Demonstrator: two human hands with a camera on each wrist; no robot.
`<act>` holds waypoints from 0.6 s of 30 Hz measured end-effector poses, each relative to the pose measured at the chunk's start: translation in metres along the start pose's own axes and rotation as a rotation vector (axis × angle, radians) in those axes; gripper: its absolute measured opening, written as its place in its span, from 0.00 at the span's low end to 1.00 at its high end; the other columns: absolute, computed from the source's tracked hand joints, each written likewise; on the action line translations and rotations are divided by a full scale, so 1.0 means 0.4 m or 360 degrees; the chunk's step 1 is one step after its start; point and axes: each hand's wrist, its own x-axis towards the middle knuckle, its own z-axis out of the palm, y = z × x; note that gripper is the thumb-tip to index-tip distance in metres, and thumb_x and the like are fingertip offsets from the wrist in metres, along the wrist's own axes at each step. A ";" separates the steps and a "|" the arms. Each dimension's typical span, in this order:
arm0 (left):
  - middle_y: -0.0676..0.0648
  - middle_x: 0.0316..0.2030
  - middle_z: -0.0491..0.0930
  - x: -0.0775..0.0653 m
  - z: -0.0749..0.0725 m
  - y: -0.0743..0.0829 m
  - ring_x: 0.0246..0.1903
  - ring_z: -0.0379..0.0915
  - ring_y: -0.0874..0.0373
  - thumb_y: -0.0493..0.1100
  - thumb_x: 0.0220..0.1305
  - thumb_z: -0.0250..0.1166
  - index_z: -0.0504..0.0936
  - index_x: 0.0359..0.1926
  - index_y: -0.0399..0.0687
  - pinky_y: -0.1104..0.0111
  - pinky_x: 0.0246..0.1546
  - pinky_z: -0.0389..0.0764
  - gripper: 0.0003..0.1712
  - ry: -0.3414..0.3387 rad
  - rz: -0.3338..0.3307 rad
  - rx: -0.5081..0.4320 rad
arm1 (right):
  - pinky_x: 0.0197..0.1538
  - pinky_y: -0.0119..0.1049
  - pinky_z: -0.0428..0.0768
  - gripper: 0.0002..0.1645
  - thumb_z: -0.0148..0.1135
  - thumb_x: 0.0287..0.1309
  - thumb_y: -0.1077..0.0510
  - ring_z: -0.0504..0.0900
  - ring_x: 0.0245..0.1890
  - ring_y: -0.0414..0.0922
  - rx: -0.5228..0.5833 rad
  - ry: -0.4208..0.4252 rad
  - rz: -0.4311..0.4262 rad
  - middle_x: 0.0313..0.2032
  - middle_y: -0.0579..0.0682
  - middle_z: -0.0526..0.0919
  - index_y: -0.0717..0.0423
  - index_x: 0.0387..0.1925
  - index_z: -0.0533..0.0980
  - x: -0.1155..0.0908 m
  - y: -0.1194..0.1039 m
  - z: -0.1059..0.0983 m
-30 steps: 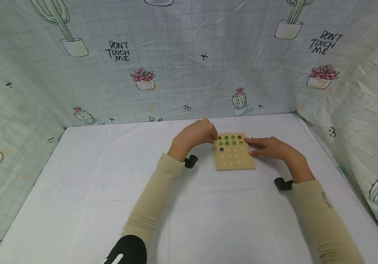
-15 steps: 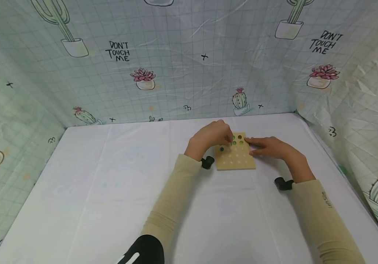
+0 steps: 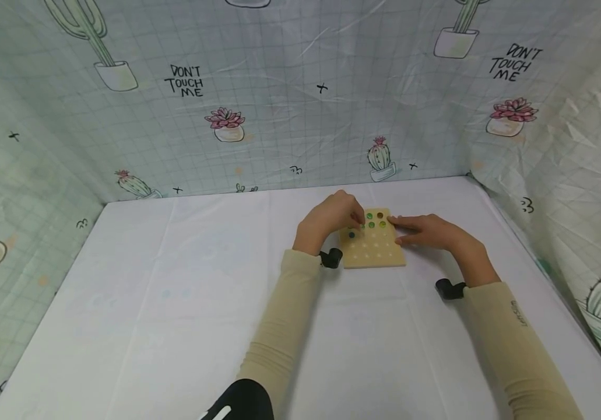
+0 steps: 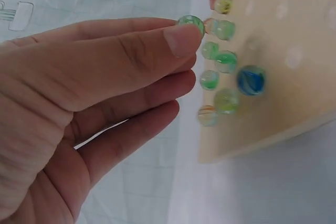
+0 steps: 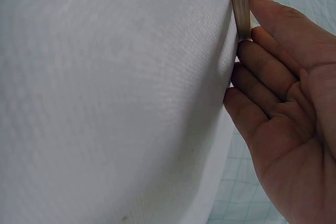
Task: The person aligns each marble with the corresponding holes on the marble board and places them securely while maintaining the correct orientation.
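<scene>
A square wooden board (image 3: pixel 373 258) with a grid of small hollows lies toward the back of the white table. Green and yellowish glass marbles sit in its two far rows, and a blue marble (image 4: pixel 251 80) sits at the left of the row after them. Over the board's left part, my left hand (image 3: pixel 330 214) pinches a green marble (image 4: pixel 190 23) between thumb and forefinger. That hand hides some of the marbles in the head view. My right hand (image 3: pixel 430 232) touches the board's right edge with extended fingers, its thumb at the rim in the right wrist view.
The white-covered table (image 3: pixel 174 309) spreads in front of the board and to its left. Behind and at both sides hangs a cloth (image 3: pixel 279 116) printed with cacti. A small black camera (image 3: pixel 449 289) is strapped at the right wrist, another (image 3: pixel 331 258) at the left.
My left hand has moved right, from the board's left edge to above its marble rows, then shifted very slightly back. My right hand has stayed at the board's right edge.
</scene>
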 end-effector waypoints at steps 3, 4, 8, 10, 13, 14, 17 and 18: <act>0.55 0.40 0.88 0.003 0.011 -0.008 0.38 0.80 0.67 0.39 0.61 0.75 0.93 0.41 0.50 0.78 0.40 0.80 0.08 -0.0018 -0.0027 -0.0015 | 0.72 0.68 0.58 0.42 0.62 0.69 0.40 0.57 0.74 0.66 -0.0009 -0.0007 0.0009 0.75 0.59 0.61 0.48 0.77 0.60 0.002 -0.002 0.000; 0.55 0.40 0.88 0.005 0.015 -0.010 0.38 0.80 0.67 0.39 0.61 0.75 0.93 0.41 0.51 0.78 0.40 0.80 0.07 -0.0025 -0.0035 -0.0017 | 0.72 0.68 0.58 0.42 0.62 0.69 0.40 0.58 0.74 0.66 -0.0011 -0.0009 0.0008 0.75 0.59 0.61 0.48 0.77 0.60 0.002 -0.002 -0.001; 0.56 0.38 0.88 0.012 0.029 -0.016 0.36 0.79 0.66 0.41 0.59 0.77 0.93 0.39 0.51 0.77 0.38 0.80 0.06 -0.0018 -0.0042 -0.0018 | 0.72 0.66 0.58 0.41 0.62 0.70 0.42 0.58 0.74 0.66 0.0003 -0.0010 0.0009 0.75 0.59 0.61 0.48 0.77 0.60 0.004 0.001 0.000; 0.56 0.37 0.88 0.014 0.033 -0.018 0.35 0.79 0.66 0.42 0.58 0.77 0.93 0.38 0.51 0.76 0.38 0.80 0.06 0.0000 -0.0034 -0.0012 | 0.73 0.66 0.58 0.41 0.62 0.70 0.42 0.58 0.74 0.65 0.0001 -0.0008 0.0010 0.75 0.59 0.61 0.47 0.77 0.60 0.004 0.002 -0.001; 0.57 0.36 0.88 0.018 0.039 -0.023 0.35 0.79 0.67 0.42 0.58 0.77 0.93 0.38 0.52 0.77 0.38 0.80 0.06 0.0006 -0.0031 0.0000 | 0.72 0.67 0.58 0.42 0.61 0.70 0.40 0.57 0.74 0.66 -0.0013 -0.0011 0.0011 0.75 0.59 0.61 0.48 0.77 0.60 0.003 0.002 -0.001; 0.57 0.36 0.88 0.019 0.041 -0.024 0.35 0.79 0.67 0.42 0.58 0.77 0.93 0.38 0.52 0.76 0.38 0.80 0.06 0.0006 -0.0030 0.0001 | 0.72 0.67 0.58 0.42 0.61 0.70 0.40 0.57 0.74 0.66 -0.0015 -0.0012 0.0013 0.75 0.59 0.61 0.48 0.77 0.60 0.002 0.002 -0.001; 0.57 0.36 0.88 0.022 0.044 -0.027 0.35 0.79 0.67 0.43 0.58 0.77 0.93 0.38 0.52 0.77 0.38 0.80 0.06 -0.0004 -0.0011 0.0024 | 0.72 0.68 0.58 0.42 0.61 0.70 0.40 0.57 0.74 0.67 -0.0014 -0.0014 0.0007 0.75 0.60 0.61 0.48 0.77 0.60 0.000 0.000 0.000; 0.57 0.36 0.88 0.023 0.045 -0.028 0.35 0.79 0.67 0.42 0.58 0.77 0.93 0.38 0.51 0.77 0.38 0.79 0.06 -0.0005 0.0001 0.0030 | 0.72 0.68 0.58 0.42 0.61 0.70 0.40 0.57 0.74 0.67 -0.0008 -0.0014 0.0009 0.75 0.59 0.61 0.48 0.77 0.60 0.000 -0.001 0.000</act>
